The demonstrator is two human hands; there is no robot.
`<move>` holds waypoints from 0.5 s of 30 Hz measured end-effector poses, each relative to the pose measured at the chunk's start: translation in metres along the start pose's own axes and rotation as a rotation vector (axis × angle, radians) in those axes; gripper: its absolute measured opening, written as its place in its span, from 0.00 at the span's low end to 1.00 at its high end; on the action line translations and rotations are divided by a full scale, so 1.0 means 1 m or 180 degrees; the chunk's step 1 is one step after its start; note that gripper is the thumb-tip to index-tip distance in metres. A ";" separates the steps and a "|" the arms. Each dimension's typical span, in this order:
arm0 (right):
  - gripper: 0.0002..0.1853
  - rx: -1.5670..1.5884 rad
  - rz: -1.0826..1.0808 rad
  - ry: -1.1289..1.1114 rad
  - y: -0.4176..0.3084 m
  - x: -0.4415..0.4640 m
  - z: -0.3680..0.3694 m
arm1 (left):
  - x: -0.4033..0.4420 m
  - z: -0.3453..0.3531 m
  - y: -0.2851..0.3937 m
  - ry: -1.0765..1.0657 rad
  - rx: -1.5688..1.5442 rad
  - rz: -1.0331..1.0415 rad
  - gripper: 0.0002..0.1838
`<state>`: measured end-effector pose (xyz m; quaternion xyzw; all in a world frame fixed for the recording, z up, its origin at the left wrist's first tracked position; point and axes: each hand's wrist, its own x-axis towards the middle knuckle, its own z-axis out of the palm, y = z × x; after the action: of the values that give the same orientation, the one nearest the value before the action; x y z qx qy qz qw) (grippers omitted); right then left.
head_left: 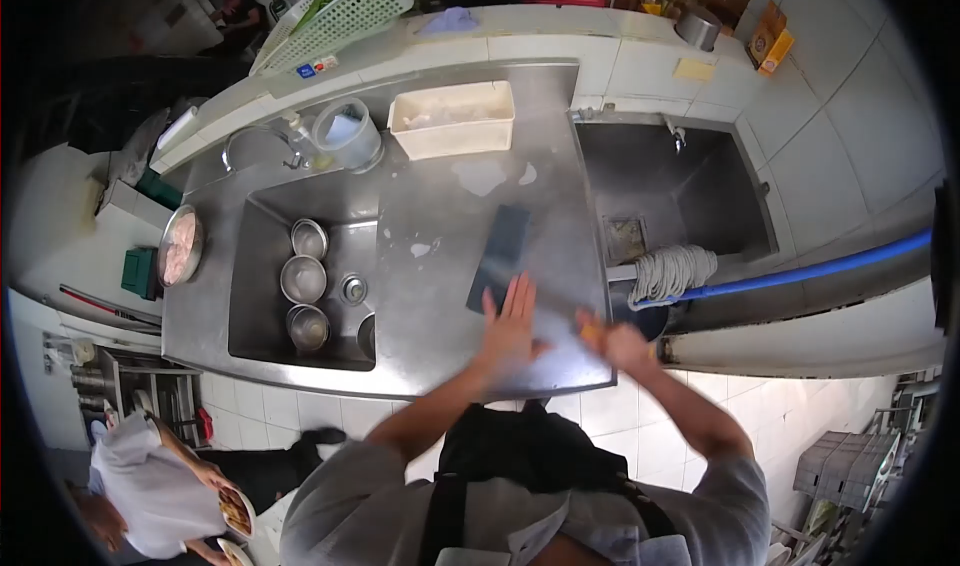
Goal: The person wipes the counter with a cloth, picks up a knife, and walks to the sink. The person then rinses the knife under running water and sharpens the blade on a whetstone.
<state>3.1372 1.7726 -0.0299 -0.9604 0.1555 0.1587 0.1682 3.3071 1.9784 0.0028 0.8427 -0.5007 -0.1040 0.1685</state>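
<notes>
A dark grey-green slab, which looks like a sharpening stone (503,251), lies at a slant on the steel counter. My left hand (510,326) is flat with fingers stretched out at the stone's near end; whether it presses on the stone or on a blade I cannot tell. My right hand (622,346), blurred by motion, is closed around the orange-yellow handle of a knife (590,330) at the counter's right edge. The knife's blade is a faint smear pointing left towards my left hand.
On the left, a sink (250,266) holds several metal bowls. A white bin (452,121) and a clear bucket (350,138) stand at the back. A mop (672,274) with a blue handle lies by the right sink (720,181). Another person (150,486) carries plated food, lower left.
</notes>
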 end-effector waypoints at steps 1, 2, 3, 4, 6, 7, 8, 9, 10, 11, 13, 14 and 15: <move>0.30 0.0255 -0.0587 0.0502 -0.004 -0.021 0.023 | -0.030 -0.007 0.011 -0.0269 -0.0009 -0.0232 0.62; 0.32 0.0243 -0.0482 0.0204 -0.018 -0.036 0.020 | -0.021 -0.008 0.008 -0.0240 0.0006 -0.0209 0.62; 0.30 -0.0071 -0.0271 0.0118 -0.011 -0.024 0.018 | -0.016 -0.004 0.005 -0.0179 0.0043 -0.0169 0.62; 0.29 -0.0360 -0.0069 -0.0030 -0.008 -0.014 0.013 | -0.022 0.002 0.005 -0.0170 0.0059 -0.0167 0.62; 0.25 0.0173 0.0332 0.0419 -0.004 0.020 -0.036 | 0.052 0.004 -0.019 0.0225 0.0198 0.0122 0.63; 0.26 0.0064 0.0119 0.0780 -0.008 0.035 -0.054 | 0.073 0.010 -0.028 0.0408 0.0182 0.0252 0.63; 0.29 -0.0071 -0.0102 0.1126 -0.012 0.042 -0.067 | 0.069 0.008 -0.027 0.0404 0.0180 0.0260 0.63; 0.29 -0.0072 -0.0106 0.1117 -0.018 0.032 -0.056 | 0.058 0.005 -0.024 0.0343 0.0140 0.0163 0.63; 0.27 0.0216 -0.0176 0.0925 -0.029 0.009 -0.032 | 0.044 0.002 -0.022 0.0274 0.0105 0.0072 0.63; 0.26 0.0481 -0.0249 0.0758 -0.035 -0.010 -0.013 | 0.008 0.003 -0.015 0.0073 0.0335 -0.0040 0.63; 0.24 0.0584 -0.0226 0.0584 -0.033 -0.013 -0.008 | -0.006 -0.005 0.000 -0.0109 0.0311 -0.0198 0.63; 0.26 0.0442 -0.0143 0.0541 -0.034 -0.015 -0.006 | -0.013 -0.004 0.003 -0.0342 0.0281 -0.0397 0.63; 0.23 0.0207 -0.0078 0.0726 -0.016 -0.004 0.000 | 0.002 0.003 -0.002 -0.0398 0.0264 -0.0428 0.63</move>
<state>3.1395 1.7876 -0.0241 -0.9681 0.1668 0.0413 0.1824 3.3089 1.9770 -0.0009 0.8725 -0.4564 -0.1467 0.0945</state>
